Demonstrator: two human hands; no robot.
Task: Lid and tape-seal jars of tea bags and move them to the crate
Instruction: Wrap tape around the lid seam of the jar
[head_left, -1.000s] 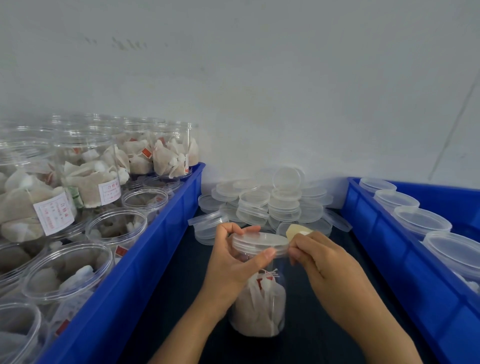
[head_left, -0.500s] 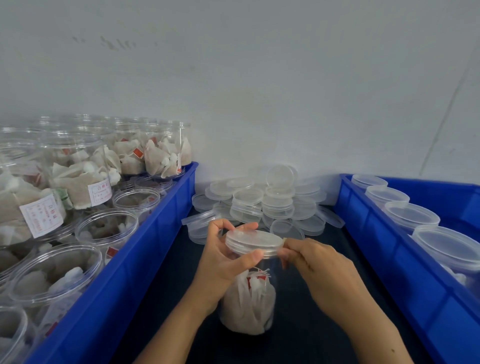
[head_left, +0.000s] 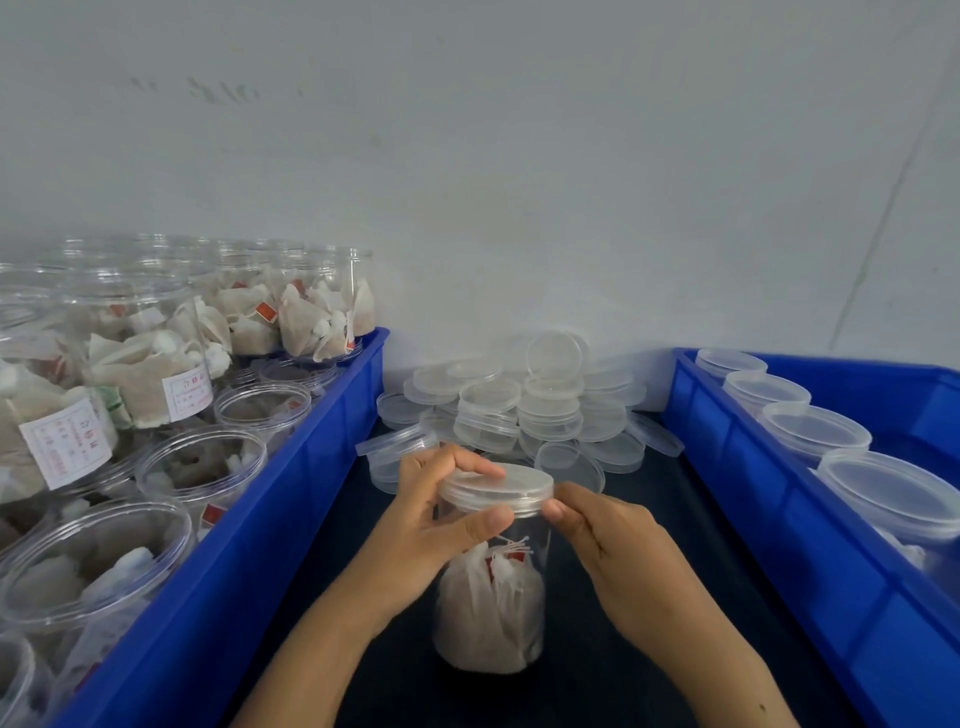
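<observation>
A clear plastic jar of tea bags stands upright on the dark table between two blue crates. A translucent lid sits on its mouth. My left hand grips the lid from the left, fingers over its far top and thumb on the near rim. My right hand pinches at the lid's right rim with thumb and curled fingertips. No tape shows in this view.
The left blue crate holds several open jars of tea bags, some stacked. The right blue crate holds lidded jars in a row. A pile of loose clear lids lies against the wall behind the jar.
A yellowish strip in my right fingers a second ago is out of sight now. My right hand has dropped to the lid's right rim. My left hand keeps its grip.
</observation>
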